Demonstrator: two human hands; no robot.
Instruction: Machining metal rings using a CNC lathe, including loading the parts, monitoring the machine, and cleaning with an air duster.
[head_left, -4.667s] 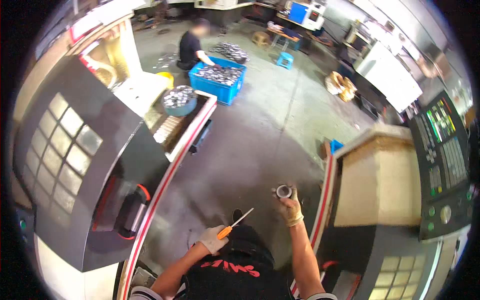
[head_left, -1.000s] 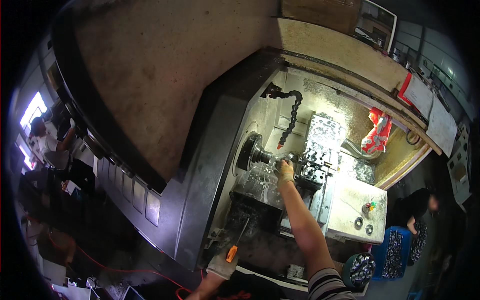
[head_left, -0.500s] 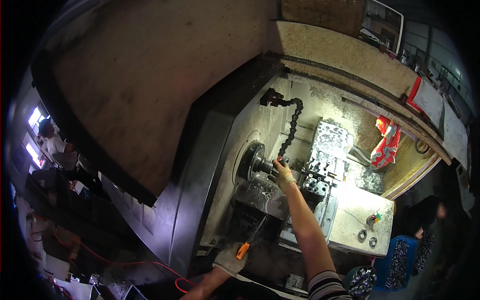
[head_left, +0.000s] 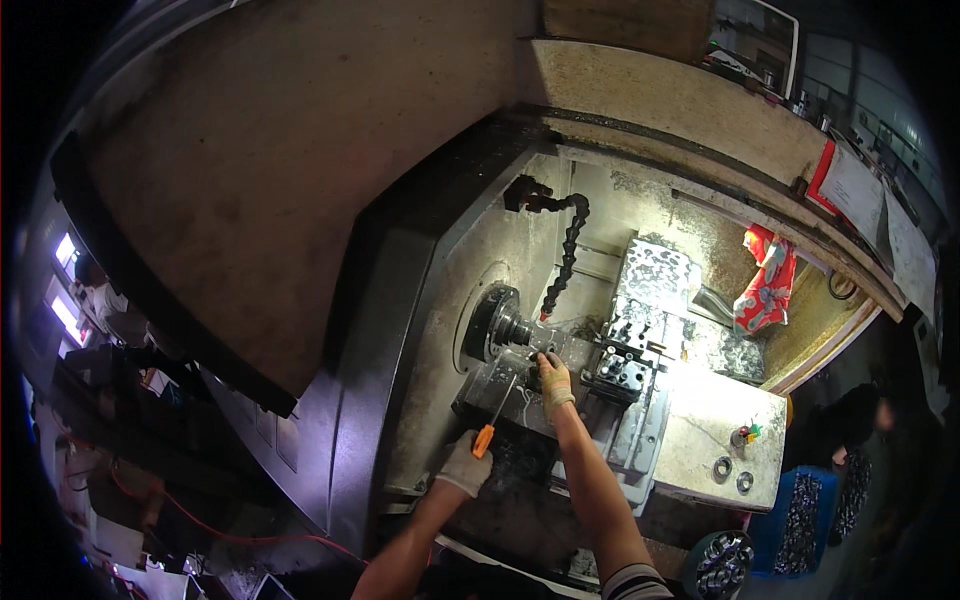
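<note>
Two gloved hands inside a lathe.
Left hand (head_left: 466, 466) grips an orange-handled screwdriver (head_left: 492, 422); right hand (head_left: 553, 378) reaches beside the chuck (head_left: 497, 322), its grip unclear.

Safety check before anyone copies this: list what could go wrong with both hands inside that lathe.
1. The right hand sits right at the chuck; if the spindle turned, the glove could likely catch.
2. The left hand points an orange-handled screwdriver toward the right hand; a slip might jab it.
3. Metal chips lie piled behind the tool block; sharp edges could cut a forearm.
</note>
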